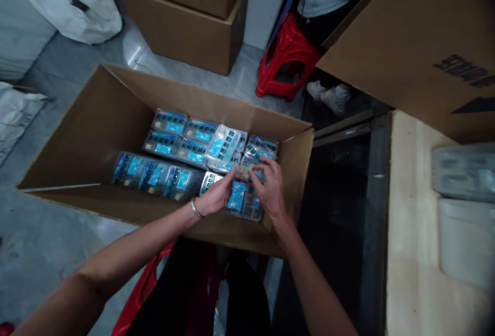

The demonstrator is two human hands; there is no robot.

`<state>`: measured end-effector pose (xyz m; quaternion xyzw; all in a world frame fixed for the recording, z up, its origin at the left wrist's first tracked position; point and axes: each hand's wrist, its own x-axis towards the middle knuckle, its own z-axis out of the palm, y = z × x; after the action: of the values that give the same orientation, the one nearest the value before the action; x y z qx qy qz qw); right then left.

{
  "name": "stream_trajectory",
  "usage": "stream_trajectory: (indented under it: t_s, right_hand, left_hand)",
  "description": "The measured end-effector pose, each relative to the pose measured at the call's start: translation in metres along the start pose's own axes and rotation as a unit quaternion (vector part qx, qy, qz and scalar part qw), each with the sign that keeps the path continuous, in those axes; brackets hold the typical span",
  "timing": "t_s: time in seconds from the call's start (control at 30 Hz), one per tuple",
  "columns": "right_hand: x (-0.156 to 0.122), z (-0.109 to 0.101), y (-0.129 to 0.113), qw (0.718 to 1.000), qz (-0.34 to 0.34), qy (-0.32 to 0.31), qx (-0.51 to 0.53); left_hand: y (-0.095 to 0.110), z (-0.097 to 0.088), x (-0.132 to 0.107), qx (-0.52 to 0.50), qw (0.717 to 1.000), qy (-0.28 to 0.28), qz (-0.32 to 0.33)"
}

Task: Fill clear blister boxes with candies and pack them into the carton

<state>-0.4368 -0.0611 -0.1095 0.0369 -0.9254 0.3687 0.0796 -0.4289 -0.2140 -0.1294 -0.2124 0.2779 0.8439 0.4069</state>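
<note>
An open cardboard box (96, 119) on the floor holds several clear blister packs with blue cards (166, 147) laid in rows. Both my hands reach into its right end. My left hand (216, 194), with a bracelet on the wrist, curls its fingers round the left edge of a blister pack (240, 199). My right hand (270, 186) grips the same pack from the right, fingertips pinching its top edge. Another pack (226, 142) lies tilted on the rows just behind.
Stacked brown boxes (185, 21) stand behind. A red stool (286, 57) with a seated person's legs and white shoes (328, 93) is at upper right. A big cardboard flap (417, 42) overhangs a pale table (410, 222) with blurred packs. White bags (73, 0) lie at left.
</note>
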Motion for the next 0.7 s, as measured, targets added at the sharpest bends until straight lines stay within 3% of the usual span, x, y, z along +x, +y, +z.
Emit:
stream_trajectory:
  t_s: [0.2,0.33,0.5,0.7]
  right_hand:
    - [0.001,-0.003,0.012,0.998,-0.062,-0.015,-0.025]
    - [-0.004,-0.005,0.014,0.991,-0.115,0.025,-0.055]
    - [-0.018,-0.001,0.006,0.975,-0.181,0.03,-0.128]
    - [-0.026,0.0,0.002,0.973,-0.156,0.002,-0.168]
  left_hand:
    - [-0.003,0.002,0.001,-0.004,1.0,-0.001,0.003]
    - [-0.006,0.003,0.002,-0.018,1.0,0.011,-0.004]
    - [-0.011,0.004,0.008,-0.032,0.998,0.025,0.04]
    - [-0.015,0.01,0.008,-0.028,0.996,0.01,0.083]
